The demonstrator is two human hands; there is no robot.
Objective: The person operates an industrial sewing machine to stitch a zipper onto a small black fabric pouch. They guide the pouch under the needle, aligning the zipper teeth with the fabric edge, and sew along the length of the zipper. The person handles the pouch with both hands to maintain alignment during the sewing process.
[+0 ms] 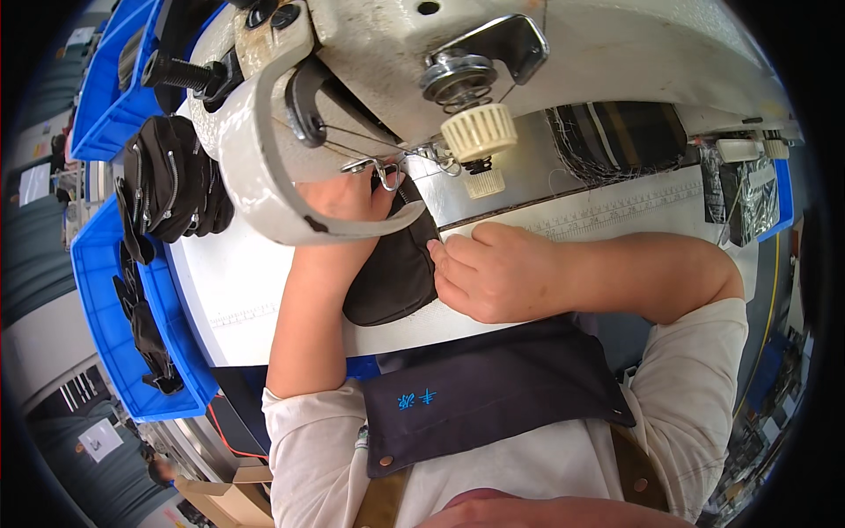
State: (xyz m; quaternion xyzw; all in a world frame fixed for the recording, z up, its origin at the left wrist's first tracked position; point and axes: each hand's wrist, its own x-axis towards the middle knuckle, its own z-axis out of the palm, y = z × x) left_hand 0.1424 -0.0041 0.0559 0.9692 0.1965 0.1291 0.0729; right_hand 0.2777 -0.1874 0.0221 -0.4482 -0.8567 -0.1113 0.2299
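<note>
A black fabric pouch piece [393, 273] with a zipper along its upper part lies on the white machine bed, its upper end beneath the sewing machine's needle area [387, 172]. My left hand [339, 195] is at that upper end, closed on the fabric, with some of its fingers hidden behind the machine's curved white guard [268, 167]. Along the pouch's right edge, my right hand [497, 273] has its fingers curled in and pinches the fabric between thumb and fingertips.
The sewing machine head [634, 53] spans the top. Stacked black zippered pouches [167, 180] stand at left beside blue bins [97, 264] holding black pieces. A dark striped fabric piece [616, 141] lies behind the bed's printed ruler [616, 211]. A clear-wrapped packet [753, 198] sits far right.
</note>
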